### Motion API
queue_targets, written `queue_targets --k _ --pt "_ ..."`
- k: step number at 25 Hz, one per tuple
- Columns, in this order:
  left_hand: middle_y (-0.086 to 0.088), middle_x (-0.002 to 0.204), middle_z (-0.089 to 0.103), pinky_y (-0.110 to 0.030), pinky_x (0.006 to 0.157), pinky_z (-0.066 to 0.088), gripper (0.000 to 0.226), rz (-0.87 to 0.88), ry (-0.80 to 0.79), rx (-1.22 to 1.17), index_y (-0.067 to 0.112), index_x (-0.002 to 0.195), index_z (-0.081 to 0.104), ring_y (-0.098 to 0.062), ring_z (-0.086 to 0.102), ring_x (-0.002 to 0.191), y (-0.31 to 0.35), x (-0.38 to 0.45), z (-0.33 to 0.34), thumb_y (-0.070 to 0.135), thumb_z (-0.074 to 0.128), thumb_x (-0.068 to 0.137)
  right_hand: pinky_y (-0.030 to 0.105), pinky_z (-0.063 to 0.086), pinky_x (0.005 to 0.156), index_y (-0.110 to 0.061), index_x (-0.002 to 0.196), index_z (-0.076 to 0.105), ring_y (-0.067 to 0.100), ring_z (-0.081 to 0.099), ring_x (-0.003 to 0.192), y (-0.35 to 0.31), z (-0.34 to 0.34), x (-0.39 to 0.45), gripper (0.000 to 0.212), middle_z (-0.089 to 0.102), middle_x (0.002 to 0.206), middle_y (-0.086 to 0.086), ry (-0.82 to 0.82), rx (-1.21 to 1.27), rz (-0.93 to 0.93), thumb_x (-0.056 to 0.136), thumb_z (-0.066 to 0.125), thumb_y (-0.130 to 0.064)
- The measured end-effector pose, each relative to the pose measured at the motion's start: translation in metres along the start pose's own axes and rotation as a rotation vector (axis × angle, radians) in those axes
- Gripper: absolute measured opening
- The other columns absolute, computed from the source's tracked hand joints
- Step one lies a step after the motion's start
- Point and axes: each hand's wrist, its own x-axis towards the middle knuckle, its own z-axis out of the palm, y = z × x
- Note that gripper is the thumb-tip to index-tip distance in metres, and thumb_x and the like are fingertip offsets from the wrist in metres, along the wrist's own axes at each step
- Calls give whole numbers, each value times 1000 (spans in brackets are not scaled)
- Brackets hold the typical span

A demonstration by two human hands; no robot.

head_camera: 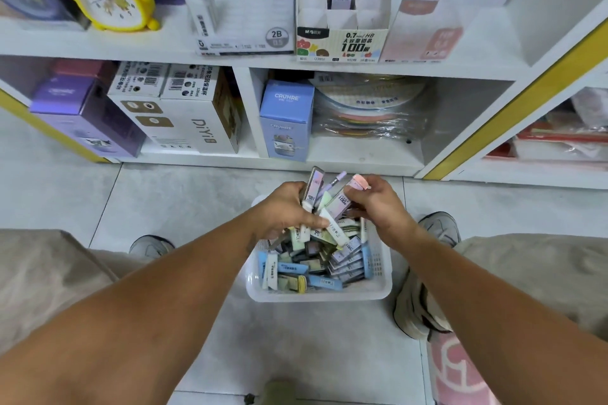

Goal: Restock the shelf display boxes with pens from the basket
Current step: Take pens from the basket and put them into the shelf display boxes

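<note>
Centre frame, over basket (383, 276): my left hand (283, 210) gripping several packs (312, 189), my right hand (378, 204) pinching one lilac pack (343, 204).

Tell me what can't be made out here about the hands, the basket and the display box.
- Head view: left hand and right hand cover the bunch of packs, so their count is hidden.
- Basket: lower layers buried under the top packs.
- Display box: rear slots hidden by its front dividers; small print unreadable.
- Top shelf items: cut off by the upper edge.
</note>
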Motion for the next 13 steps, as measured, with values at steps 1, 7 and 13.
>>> queue_targets --k 1,7,13 --pt "-13 99 76 -49 87 58 51 -9 13 -12 3 108 66 -30 73 92 1 -3 -1 -6 88 63 30 60 64 -4 106 58 24 73 78 -4 -4 -2 11 71 95 16 21 36 1 96 62 -4" --pt "-15 98 75 -46 86 59 48 -10 11 -7 1 105 67 -29 73 91 12 -26 -7 -8 87 62 28 57 60 -14 95 61 18 68 70 -21 -19 -16 5 70 83 7 29 -61 -87 97 62 -9" --pt "-15 91 75 -35 69 59 47 99 31 10 -1 105 63 -29 74 87 98 -74 -33 -13 83 65 18 50 60 -22 87 76 2 62 67 -113 -12 -41 11 71 73 -10 -8 -350 -364 95 68 -23"
